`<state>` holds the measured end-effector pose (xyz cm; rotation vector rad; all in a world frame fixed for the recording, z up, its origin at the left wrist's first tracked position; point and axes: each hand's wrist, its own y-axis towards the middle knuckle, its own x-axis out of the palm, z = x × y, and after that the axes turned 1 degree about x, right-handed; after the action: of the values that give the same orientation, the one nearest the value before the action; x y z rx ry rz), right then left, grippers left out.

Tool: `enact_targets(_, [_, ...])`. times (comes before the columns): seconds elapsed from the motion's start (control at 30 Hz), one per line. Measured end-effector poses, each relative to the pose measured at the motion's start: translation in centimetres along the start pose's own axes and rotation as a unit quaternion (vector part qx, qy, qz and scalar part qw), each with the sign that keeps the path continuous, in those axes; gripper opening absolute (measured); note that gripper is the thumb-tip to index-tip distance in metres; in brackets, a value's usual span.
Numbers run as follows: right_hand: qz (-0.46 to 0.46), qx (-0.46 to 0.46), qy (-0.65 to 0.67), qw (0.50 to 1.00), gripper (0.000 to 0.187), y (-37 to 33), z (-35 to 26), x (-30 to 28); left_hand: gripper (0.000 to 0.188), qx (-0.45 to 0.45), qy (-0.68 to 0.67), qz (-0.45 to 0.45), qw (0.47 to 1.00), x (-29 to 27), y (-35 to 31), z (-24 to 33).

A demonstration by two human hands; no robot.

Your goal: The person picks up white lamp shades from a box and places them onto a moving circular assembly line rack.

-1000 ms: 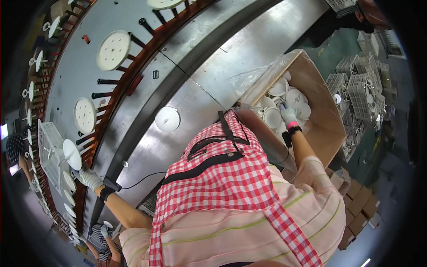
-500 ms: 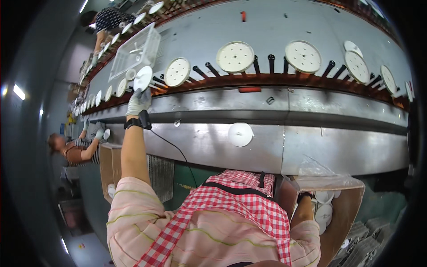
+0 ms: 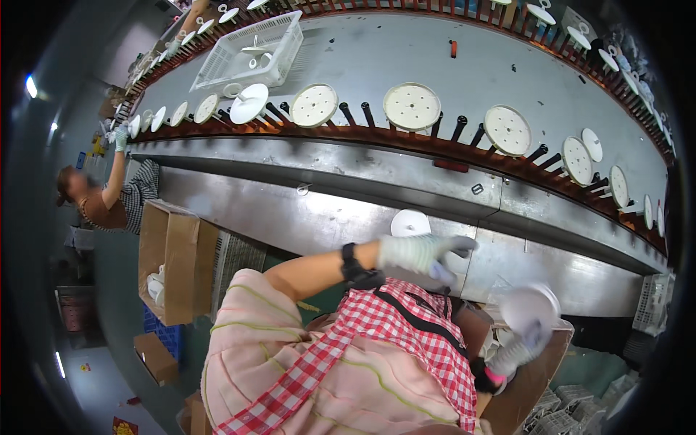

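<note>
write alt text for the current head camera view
A gloved right hand holds at least one blurred white disc by a cardboard box. The open left hand is near another disc on a metal bench; behind, more discs line a row of pegs.

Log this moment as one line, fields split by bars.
Left hand: open, nothing visibly held, near metal bench | Right hand: holding white disc at cardboard box | On bench: second disc
</note>
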<state>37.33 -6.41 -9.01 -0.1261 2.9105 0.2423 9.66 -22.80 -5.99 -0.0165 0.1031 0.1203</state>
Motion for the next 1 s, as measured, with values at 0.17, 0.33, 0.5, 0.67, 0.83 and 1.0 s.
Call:
enact_targets(0.17, [-0.301,-0.045,0.013,0.952,0.035,-0.1,0.2,9.1,0.049,-0.143,0.04,-0.041,0.988,-1.5,2.8,0.2])
enact_targets(0.33, [-0.571,-0.208,-0.055,0.792,0.05,2.5,-4.8,13.6,0.041,-0.022,0.373,0.042,0.927,-5.3,1.6,-0.1])
enact_targets(0.5, [-0.62,-0.206,-0.068,0.754,0.033,6.7,-6.5,21.3,0.037,0.16,0.242,0.14,0.947,-7.8,4.3,0.2])
enact_targets(0.67, [-0.313,-0.262,0.113,0.906,0.034,10.1,-11.1,29.3,0.034,0.047,0.286,0.359,0.887,-13.6,5.9,2.7])
enact_targets(0.83, [-0.218,-0.497,-0.216,0.812,0.037,13.2,-7.8,35.9,0.043,-0.011,0.259,0.372,0.891,-17.6,11.3,1.5])
enact_targets(1.0, [-0.315,-0.569,-0.138,0.747,0.035,13.0,-9.0,36.9,0.056,-0.193,0.112,0.343,0.912,-22.2,16.7,-2.6])
